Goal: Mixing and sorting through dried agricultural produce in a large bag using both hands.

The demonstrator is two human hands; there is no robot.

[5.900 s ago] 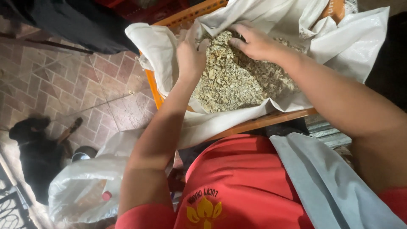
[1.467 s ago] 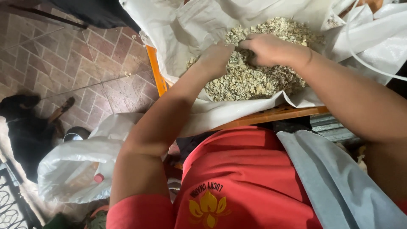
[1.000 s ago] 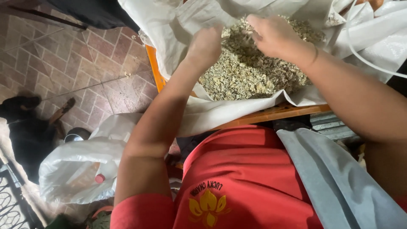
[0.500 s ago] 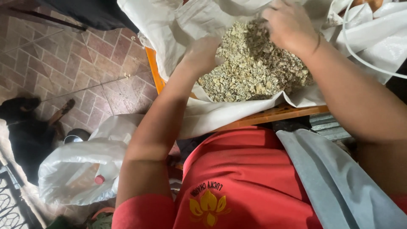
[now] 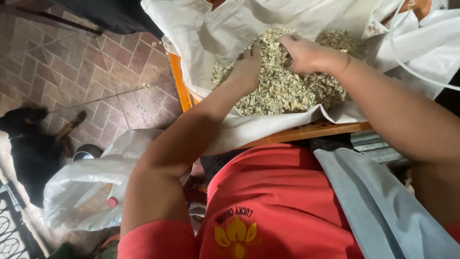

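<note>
Brick-tiled floor lies below an orange crate lined with white cloth. My left hand and right hand rest in the heap of pale dried chips inside it, each grip loosely curled on chips.

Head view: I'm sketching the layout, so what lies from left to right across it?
Black dog → white plastic bag → left hand → right hand, both in the pile of pale dried bits.
</note>
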